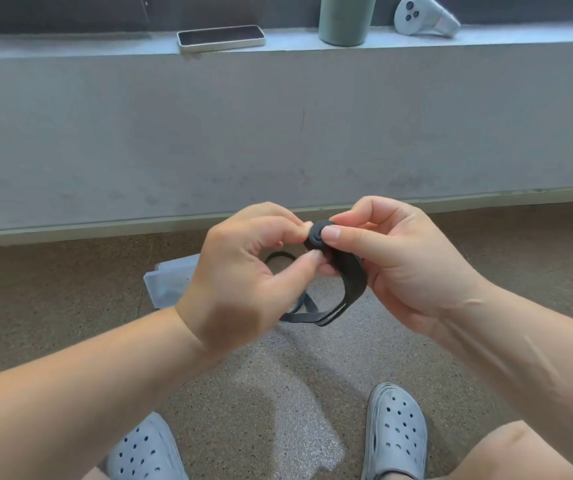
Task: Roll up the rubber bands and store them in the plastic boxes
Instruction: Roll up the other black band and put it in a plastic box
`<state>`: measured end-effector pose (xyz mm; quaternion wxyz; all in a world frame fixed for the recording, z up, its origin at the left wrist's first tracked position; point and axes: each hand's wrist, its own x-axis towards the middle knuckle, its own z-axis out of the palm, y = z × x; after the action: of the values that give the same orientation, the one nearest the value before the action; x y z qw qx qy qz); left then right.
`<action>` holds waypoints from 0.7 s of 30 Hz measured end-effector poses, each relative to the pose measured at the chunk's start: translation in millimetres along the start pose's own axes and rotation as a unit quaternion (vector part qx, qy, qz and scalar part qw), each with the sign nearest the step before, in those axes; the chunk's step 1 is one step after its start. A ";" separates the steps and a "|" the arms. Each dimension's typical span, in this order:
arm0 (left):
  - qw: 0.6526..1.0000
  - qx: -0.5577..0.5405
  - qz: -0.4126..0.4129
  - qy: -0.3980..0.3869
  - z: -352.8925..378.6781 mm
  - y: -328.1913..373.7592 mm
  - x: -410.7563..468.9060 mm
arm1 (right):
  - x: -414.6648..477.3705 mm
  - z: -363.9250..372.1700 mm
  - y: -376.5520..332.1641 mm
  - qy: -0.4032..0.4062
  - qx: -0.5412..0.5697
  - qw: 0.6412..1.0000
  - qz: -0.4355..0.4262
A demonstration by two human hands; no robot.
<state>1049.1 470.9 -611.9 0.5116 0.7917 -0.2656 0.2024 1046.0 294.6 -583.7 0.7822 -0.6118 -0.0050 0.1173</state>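
Far left, on the floor (53, 289) near the foot of the grey wall: a clear plastic box (170, 282), right part hidden behind the left hand (243, 282). Left hand curled, thumb and forefinger closed in a pinch. Just past its fingers, lower down on the floor, a thin black loop (279, 256); possibly another band, cannot tell for sure.

Next, the rubber band (318, 235), up in the air between both hands, above the floor and right of the box. Partly wound into a small tight coil, pinched at its left rim by the left hand. Flat face toward the camera, so the winding axis points roughly back at the wearer. Unwound tail (345, 292) drops from the coil's right side, then bends left as a flat doubled strip under the left hand; long axis there roughly left to right, tilted.

Right hand (409, 265) curled too, thumb pressing on the coil's face, fingers behind it.

Probably light, soft and springy, grippy rather than slick; likely to unwind if released. Best held at the coil itself, squeezed across the flat faces with a fingertip over the last wrap, tail fed in under slight tension.
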 end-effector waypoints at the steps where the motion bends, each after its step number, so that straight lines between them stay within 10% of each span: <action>1: 0.999 -0.017 -0.010 -0.039 -5.3 -3.3 3.3 | 1.2 -4.0 -1.4 -0.013 -0.007 1.000 0.009; 21: 0.979 0.030 0.064 -0.190 -27.5 -7.4 23.5 | 3.4 -9.6 -8.9 -0.113 -0.043 0.992 0.042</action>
<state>1070.7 493.6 -592.4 0.4135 0.8124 -0.4015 0.0883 1052.3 284.1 -578.1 0.7443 -0.6271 -0.0725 0.2181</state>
